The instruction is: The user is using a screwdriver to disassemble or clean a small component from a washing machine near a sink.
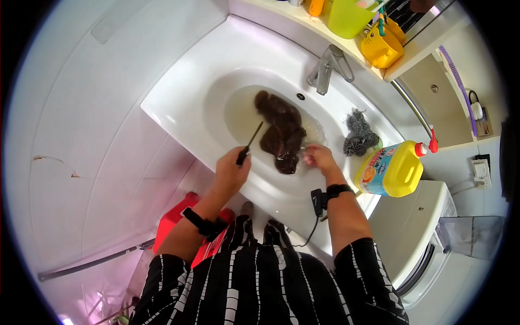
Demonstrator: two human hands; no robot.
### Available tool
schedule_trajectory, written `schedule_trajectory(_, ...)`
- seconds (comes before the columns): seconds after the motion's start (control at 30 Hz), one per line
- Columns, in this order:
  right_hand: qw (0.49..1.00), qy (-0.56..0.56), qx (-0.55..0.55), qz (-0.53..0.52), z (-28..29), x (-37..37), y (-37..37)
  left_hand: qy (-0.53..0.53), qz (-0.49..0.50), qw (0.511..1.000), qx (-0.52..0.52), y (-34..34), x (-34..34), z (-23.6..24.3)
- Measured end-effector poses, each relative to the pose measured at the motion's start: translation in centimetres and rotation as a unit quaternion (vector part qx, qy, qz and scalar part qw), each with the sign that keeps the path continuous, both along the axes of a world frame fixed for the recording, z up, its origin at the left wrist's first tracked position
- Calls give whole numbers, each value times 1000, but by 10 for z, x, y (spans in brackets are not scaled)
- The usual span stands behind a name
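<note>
A glossy white washbasin [184, 76] holds cloudy water [241, 105], a pale wall [81, 119] at nine o'clock. Clockwise from the bowl's middle: a green cup [346, 20] at one, metal faucet [323, 73] between one and two, white appliance [401, 227] between four and five, red object [168, 221] at seven.

The green cup is cut off above; the red object is partly behind the left forearm. The right hand's [320, 156] fingertips meet wet glints at the dark brown bundle's [283, 127] four o'clock edge — whether they grip anything, I cannot tell.

The bundle, limp and folded like soaked fabric, lies mid-bowl. Well apart from the right, the left hand [233, 167] is closed round a thin, black-handled tool [253, 138], tip toward one o'clock. A grey, wiry scrubber [357, 134] sits at three, a yellow plastic jug [403, 173] at four.
</note>
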State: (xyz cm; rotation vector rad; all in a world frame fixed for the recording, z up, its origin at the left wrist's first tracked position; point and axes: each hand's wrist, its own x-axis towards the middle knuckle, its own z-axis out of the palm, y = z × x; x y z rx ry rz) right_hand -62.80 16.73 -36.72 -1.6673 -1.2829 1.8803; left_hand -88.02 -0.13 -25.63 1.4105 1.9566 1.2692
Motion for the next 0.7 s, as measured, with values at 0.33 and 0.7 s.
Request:
schedule_trajectory(0.33, 997, -69, 19, -22, 1, -11, -3, -6, 35, 999, 22, -2, -2, -8)
schedule_trajectory(0.7, 954, -174, 226, 93, -31, -8, -1, 43, 34, 994, 99, 2, 3, -16)
